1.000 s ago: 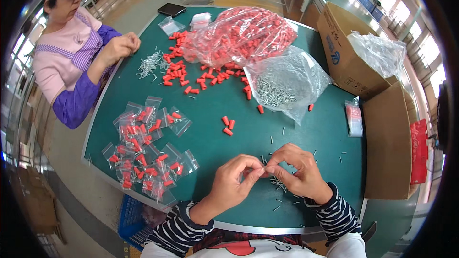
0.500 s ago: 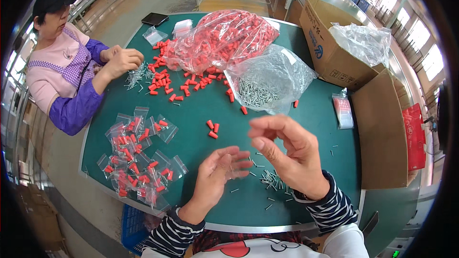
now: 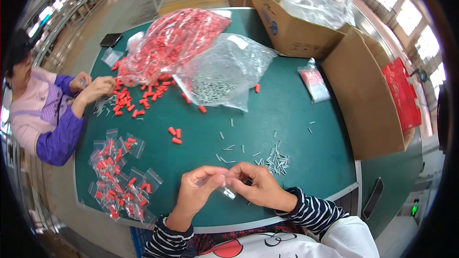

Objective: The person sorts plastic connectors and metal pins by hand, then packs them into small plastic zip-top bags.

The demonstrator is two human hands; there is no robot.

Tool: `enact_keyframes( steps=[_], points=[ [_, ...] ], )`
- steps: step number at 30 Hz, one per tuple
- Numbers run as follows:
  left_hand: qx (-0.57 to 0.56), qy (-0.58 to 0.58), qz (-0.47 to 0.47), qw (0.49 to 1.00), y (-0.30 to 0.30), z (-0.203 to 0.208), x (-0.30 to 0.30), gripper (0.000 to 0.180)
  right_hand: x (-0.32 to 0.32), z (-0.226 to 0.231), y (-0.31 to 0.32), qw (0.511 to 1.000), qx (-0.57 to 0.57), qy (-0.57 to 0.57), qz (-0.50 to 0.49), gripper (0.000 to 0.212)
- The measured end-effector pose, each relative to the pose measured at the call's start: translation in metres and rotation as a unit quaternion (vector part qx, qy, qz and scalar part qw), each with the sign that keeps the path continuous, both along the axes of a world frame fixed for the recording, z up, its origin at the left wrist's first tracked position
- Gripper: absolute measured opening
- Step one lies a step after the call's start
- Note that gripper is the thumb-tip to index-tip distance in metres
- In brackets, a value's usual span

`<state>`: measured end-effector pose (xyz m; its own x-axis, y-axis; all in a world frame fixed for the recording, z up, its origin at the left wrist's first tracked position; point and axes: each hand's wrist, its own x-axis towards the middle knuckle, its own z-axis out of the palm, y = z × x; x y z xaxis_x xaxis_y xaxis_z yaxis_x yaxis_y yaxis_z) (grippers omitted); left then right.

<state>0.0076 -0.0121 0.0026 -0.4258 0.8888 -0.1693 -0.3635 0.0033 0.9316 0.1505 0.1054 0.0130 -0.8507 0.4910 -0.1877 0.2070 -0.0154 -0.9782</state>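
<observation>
Above a green counter (image 3: 306, 119), a worker's left grip (image 3: 195, 190) and right grip (image 3: 259, 187) pinch a small clear bag (image 3: 228, 193) between their fingertips. Filled bags (image 3: 113, 177) heaped left of the grips look finished; three red caps (image 3: 177, 141) ahead and leftward, and loose screws (image 3: 277, 161) just beyond the right grip, remain unbagged. Fingers hide the bag's mouth; its contents are hard to make out.
</observation>
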Motion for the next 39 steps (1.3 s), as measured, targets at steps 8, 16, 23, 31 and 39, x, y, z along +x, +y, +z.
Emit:
enact_keyframes(
  steps=[8,16,23,31,39],
  points=[
    [0.026,0.207,0.021,0.978,0.001,-0.014,-0.003,0.009,0.009,0.002,0.005,0.999,-0.025,0.032,-0.006,0.011],
    [-0.001,0.235,0.052,0.97,-0.006,-0.009,-0.004,0.012,0.005,0.009,0.013,0.968,0.196,0.131,-0.086,0.014],
    [0.061,0.308,0.048,0.948,-0.007,-0.016,-0.003,0.016,0.002,0.016,0.011,0.975,0.211,0.066,0.017,0.012],
    [0.019,0.309,-0.01,0.951,-0.006,-0.004,-0.003,0.018,-0.002,0.01,0.013,0.999,0.022,0.017,0.024,0.009],
    [0.005,0.239,0.05,0.97,-0.007,-0.005,-0.003,0.011,-0.006,0.014,0.014,0.988,0.152,0.029,0.016,0.011]
  ],
)
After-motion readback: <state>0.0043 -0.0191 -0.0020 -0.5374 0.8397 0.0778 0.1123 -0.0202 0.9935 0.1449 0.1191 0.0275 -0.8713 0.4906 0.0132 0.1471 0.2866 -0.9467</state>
